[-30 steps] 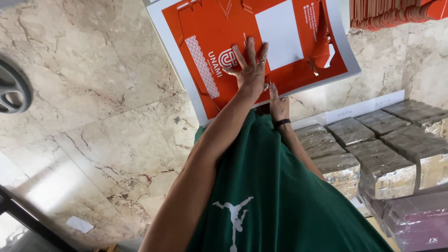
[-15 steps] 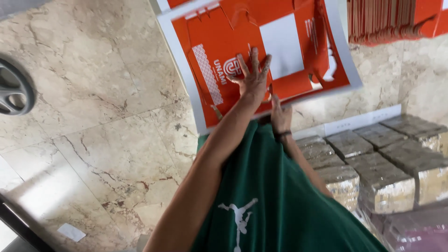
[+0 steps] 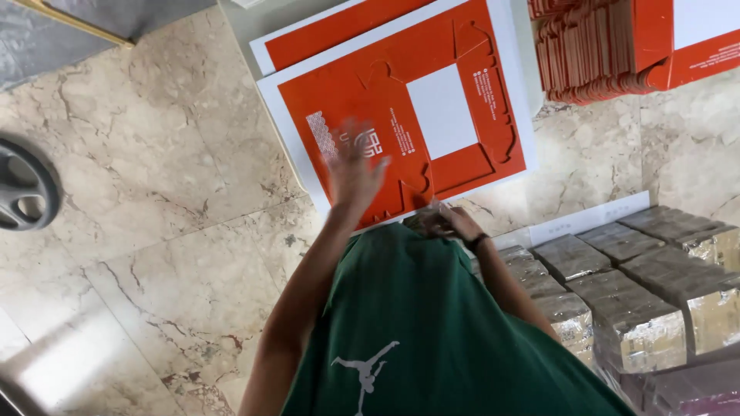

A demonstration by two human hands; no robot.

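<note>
Two hands (image 3: 354, 173), two orange box sheets (image 3: 432, 100)

Left hand (image 3: 353, 171): blurred, fingers spread, flat on orange die-cut cardboard sheet (image 3: 416, 115) with white border and white rectangular panel. Right hand (image 3: 447, 223): at sheet's near edge, black band on wrist; grip unclear. Second similar sheet (image 3: 331, 35) beneath. Marble floor (image 3: 154, 231) under all. Foil-wrapped blocks (image 3: 624, 293) at right. Stack of orange cartons (image 3: 609, 54) upper right.

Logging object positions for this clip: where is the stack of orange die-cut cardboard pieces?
In the head view, the stack of orange die-cut pieces sits at the top right on the marble floor, right of the flat orange printed sheet.
</note>
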